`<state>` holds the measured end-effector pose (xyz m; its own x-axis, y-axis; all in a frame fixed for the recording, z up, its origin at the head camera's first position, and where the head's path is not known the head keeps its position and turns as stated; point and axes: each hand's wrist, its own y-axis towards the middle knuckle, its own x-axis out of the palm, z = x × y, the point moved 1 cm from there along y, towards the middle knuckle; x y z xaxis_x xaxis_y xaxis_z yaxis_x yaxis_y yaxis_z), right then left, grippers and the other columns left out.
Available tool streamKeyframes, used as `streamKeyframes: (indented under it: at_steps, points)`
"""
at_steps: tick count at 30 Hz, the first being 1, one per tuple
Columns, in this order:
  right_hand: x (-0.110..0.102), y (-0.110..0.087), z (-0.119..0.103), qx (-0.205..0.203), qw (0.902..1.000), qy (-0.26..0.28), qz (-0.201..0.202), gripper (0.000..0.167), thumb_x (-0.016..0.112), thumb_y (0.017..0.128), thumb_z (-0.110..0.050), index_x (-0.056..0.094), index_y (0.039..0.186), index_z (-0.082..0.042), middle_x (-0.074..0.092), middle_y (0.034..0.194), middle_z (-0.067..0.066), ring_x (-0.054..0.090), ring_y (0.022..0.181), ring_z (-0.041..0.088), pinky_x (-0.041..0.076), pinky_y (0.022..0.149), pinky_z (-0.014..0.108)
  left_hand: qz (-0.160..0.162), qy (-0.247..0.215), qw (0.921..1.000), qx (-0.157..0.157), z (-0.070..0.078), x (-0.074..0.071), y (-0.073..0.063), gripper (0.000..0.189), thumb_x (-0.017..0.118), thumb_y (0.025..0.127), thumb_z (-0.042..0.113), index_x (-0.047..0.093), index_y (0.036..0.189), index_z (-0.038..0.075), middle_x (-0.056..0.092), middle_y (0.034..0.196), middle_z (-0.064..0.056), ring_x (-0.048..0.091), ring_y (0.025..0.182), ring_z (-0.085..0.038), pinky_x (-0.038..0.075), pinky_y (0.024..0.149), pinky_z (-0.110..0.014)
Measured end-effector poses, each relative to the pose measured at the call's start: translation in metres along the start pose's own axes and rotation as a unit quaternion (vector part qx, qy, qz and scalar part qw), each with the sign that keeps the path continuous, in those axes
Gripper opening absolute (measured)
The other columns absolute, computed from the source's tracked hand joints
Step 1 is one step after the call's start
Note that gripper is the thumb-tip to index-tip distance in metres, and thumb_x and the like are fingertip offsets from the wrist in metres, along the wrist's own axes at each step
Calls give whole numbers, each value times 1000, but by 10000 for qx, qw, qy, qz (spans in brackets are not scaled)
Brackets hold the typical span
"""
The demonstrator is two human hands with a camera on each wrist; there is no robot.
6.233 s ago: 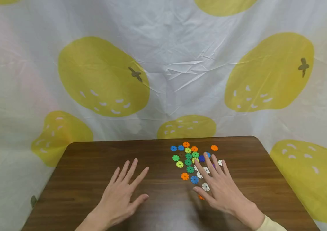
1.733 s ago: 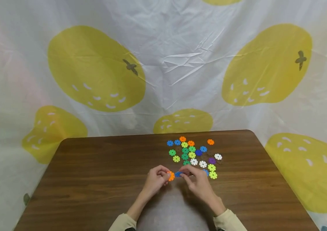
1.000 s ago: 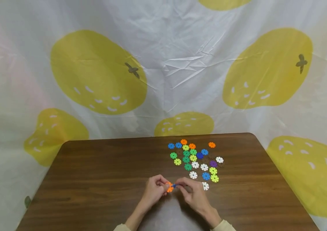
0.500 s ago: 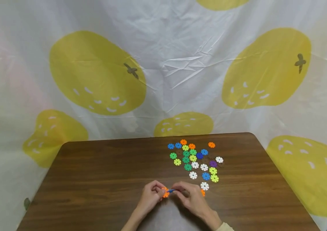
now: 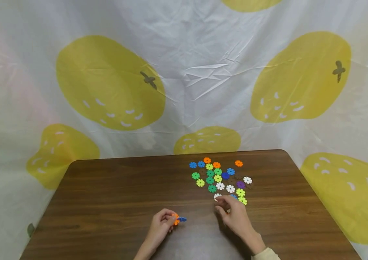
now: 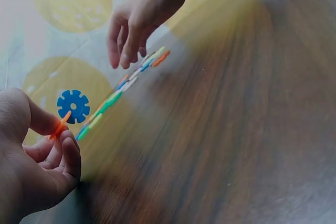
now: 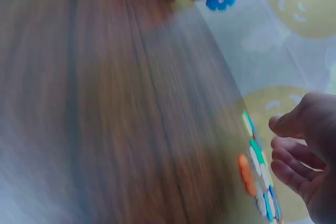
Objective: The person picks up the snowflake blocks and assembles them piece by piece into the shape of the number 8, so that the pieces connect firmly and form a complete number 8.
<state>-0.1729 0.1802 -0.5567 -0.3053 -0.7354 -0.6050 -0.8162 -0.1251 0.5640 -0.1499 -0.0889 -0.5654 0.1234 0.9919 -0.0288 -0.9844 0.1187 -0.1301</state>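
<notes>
My left hand [image 5: 158, 226] pinches an orange notched plastic disc [image 5: 175, 219] between thumb and fingers, low over the table. A blue notched disc [image 6: 76, 109] is slotted edge-on into that orange disc and sticks out toward the right, at an angle to it. My right hand [image 5: 238, 216] hovers at the near side of the scattered discs, thumb and fingers apart, holding nothing. Its fingertips overlap a white disc [image 5: 216, 196] in the head view, and a blue disc [image 5: 234, 196] is partly hidden behind it. In the right wrist view, a loose orange disc [image 7: 246, 175] lies near the hand.
Several notched discs in green, yellow, white, blue, orange and brown lie flat at the back right of the brown wooden table [image 5: 115, 195], among them a purple disc [image 5: 240, 184]. Behind the table hangs a white curtain [image 5: 177, 90] printed with yellow fruit.
Both hands first hovered open, then brought an orange and a blue disc together. Now my right hand has let go of the blue disc and moved right; my left hand, keeping both, has shifted left.
</notes>
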Motion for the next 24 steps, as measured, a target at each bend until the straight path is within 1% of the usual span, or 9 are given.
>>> streamKeyframes:
  at_steps: [2, 5, 9, 11, 15, 18, 21, 24]
  points:
    - [0, 2, 6, 102, 9997, -221, 13, 33, 86, 68, 9, 71, 97, 1, 66, 81, 7, 65, 67, 12, 56, 58, 23, -25, -14, 10000, 1, 0, 0, -2, 18, 64, 94, 2, 62, 106, -11, 58, 74, -1, 51, 59, -7, 46, 54, -17]
    - [1, 7, 14, 311, 9974, -636, -126, 33, 88, 71, 2, 72, 100, 3, 63, 84, 10, 64, 69, 17, 55, 62, 26, -41, -44, 10000, 30, 1, 2, -6, 18, 64, 94, 2, 62, 105, -12, 58, 74, -2, 51, 59, -7, 46, 54, -17]
    - [6, 12, 21, 487, 9926, -1048, -384, 33, 87, 76, -6, 72, 103, 3, 60, 86, 10, 58, 74, 17, 52, 67, 33, -61, -138, 9999, 55, 2, 5, -9, 19, 64, 94, 1, 62, 106, -13, 57, 73, -1, 51, 58, -6, 46, 55, -17]
    - [9, 14, 23, 416, 9915, -1163, -399, 31, 87, 76, -6, 72, 102, 4, 59, 87, 11, 55, 75, 19, 52, 67, 36, -56, -131, 9999, 46, 2, 5, -10, 20, 64, 95, 3, 63, 107, -13, 57, 74, 0, 51, 58, -5, 46, 55, -16]
    - [13, 18, 24, 259, 9914, -1247, -308, 27, 87, 74, -1, 69, 95, 4, 57, 87, 13, 56, 78, 24, 52, 70, 41, 14, -158, 9998, 85, 4, 5, -13, 22, 65, 96, 5, 65, 109, -14, 60, 76, -1, 52, 59, -4, 47, 56, -16]
    - [14, 21, 23, 297, 9917, -1203, -349, 24, 85, 73, 2, 68, 89, 1, 58, 87, 13, 58, 82, 28, 52, 74, 44, 80, -240, 9996, 127, 5, 6, -15, 23, 65, 96, 4, 64, 108, -16, 63, 79, -4, 54, 60, -4, 48, 57, -16]
    - [14, 22, 20, 438, 9918, -1114, -444, 24, 82, 71, 5, 68, 90, 1, 61, 85, 13, 59, 81, 29, 52, 75, 45, 103, -288, 9995, 112, 6, 6, -16, 23, 66, 96, 5, 64, 107, -16, 66, 80, -4, 55, 61, -4, 49, 58, -16]
    - [14, 21, 19, 546, 9909, -1099, -557, 27, 81, 72, 5, 68, 96, 3, 62, 84, 11, 59, 80, 26, 53, 73, 43, 84, -331, 9994, 80, 5, 8, -17, 23, 66, 96, 5, 64, 107, -15, 67, 80, -4, 56, 61, -4, 50, 58, -16]
